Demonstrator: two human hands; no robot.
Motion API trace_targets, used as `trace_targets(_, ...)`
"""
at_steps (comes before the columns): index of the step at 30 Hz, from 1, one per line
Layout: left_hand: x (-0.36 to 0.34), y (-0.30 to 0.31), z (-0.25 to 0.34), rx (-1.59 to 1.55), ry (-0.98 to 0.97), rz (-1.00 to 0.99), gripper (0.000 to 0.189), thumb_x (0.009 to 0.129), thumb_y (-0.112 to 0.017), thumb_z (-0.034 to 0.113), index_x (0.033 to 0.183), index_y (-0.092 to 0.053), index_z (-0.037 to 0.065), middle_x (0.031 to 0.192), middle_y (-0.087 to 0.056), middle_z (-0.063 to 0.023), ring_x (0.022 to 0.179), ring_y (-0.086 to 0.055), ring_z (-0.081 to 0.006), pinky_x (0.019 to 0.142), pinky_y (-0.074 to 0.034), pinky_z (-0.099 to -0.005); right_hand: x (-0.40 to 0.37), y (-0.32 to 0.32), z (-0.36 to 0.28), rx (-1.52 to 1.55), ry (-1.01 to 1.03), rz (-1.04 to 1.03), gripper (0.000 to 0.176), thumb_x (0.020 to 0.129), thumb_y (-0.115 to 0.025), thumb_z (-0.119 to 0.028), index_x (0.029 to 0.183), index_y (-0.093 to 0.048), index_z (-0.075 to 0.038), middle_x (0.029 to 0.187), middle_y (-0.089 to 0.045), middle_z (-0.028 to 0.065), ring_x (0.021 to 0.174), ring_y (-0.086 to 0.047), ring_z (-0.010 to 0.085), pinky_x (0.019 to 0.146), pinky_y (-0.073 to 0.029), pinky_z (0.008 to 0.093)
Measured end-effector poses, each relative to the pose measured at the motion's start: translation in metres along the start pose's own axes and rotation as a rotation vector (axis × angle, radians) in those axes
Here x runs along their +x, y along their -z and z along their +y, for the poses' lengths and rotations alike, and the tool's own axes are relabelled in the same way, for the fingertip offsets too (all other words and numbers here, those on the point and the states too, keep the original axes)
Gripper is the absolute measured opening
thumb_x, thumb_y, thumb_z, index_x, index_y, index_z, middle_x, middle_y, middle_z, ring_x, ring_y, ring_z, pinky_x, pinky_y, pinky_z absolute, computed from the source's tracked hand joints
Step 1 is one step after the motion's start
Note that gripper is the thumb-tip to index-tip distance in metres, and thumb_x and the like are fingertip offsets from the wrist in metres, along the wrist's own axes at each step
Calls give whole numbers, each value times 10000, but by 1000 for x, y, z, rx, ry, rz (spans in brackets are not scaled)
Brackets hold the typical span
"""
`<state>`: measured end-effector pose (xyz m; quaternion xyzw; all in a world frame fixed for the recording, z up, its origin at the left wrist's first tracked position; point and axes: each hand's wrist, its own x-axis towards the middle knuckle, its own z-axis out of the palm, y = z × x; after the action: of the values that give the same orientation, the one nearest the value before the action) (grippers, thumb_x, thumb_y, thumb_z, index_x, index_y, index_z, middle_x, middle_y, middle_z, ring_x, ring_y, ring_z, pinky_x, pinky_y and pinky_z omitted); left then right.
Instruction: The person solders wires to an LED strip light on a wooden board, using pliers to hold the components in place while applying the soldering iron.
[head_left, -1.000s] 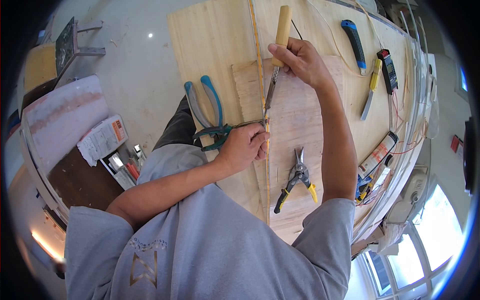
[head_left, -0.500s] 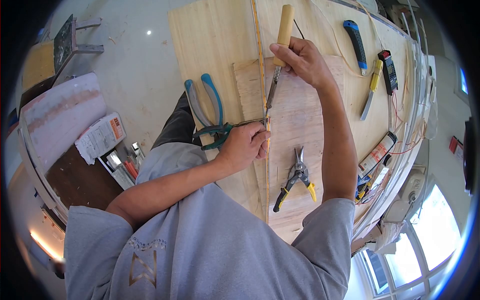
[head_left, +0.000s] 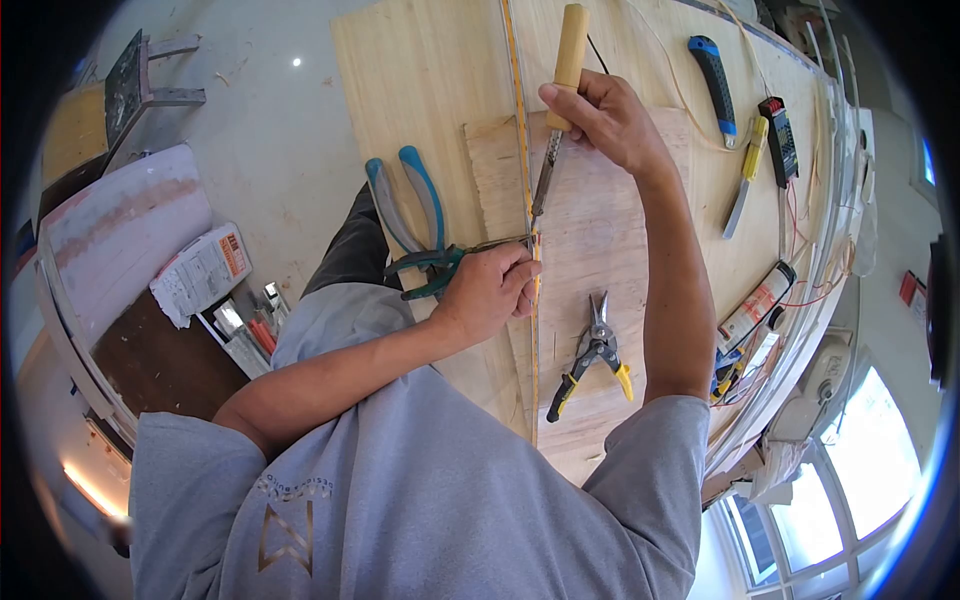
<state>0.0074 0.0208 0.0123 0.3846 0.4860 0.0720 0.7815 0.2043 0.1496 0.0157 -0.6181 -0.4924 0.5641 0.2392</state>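
My right hand [head_left: 610,120] is closed round the wooden handle of a soldering iron [head_left: 568,60], which points down. The iron's tip meets or almost meets a narrow LED strip [head_left: 520,100] with yellow-orange marks, running lengthwise over the boards. Just below the tip, my left hand [head_left: 490,290] has its fingers curled and pressed on the strip; whether they also hold a thin wire is too small to tell. Green-handled pliers [head_left: 430,268] lie by the left hand, partly covered by it. Beyond them are blue-and-grey-handled pliers [head_left: 425,195].
Yellow-and-black snips [head_left: 597,350] lie on the thin wooden board [head_left: 580,260]. Farther right are a blue-black utility knife [head_left: 711,85], a yellow-handled knife [head_left: 748,170], a black-and-red meter-like device [head_left: 780,140] with wires, and a tube [head_left: 757,303]. A small stool [head_left: 140,90] stands at left.
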Motion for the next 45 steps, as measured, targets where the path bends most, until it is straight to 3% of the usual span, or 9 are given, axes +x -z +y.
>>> trace_targets(40, 0, -1, 6, 123, -42, 70, 216, 953, -520, 136, 796, -546, -10, 663, -604, -48, 525, -577, -104, 498, -471, -255, 0, 3, 1, 31, -1, 9, 376, 852, -674, -384, 806, -641, -12, 588, -522, -10, 509, -486, 60, 474, -397, 228)
trace_targets(45, -13, 5, 14, 94, 9, 71, 151, 937, -543, 113, 860, -586, -9, 687, -613, -64, 546, -587, -108, 521, -468, -248, 1, 5, 2, 85, 13, 30, 390, 852, -664, -406, 812, -642, -19, 607, -532, -7, 513, -493, 55, 467, -399, 218)
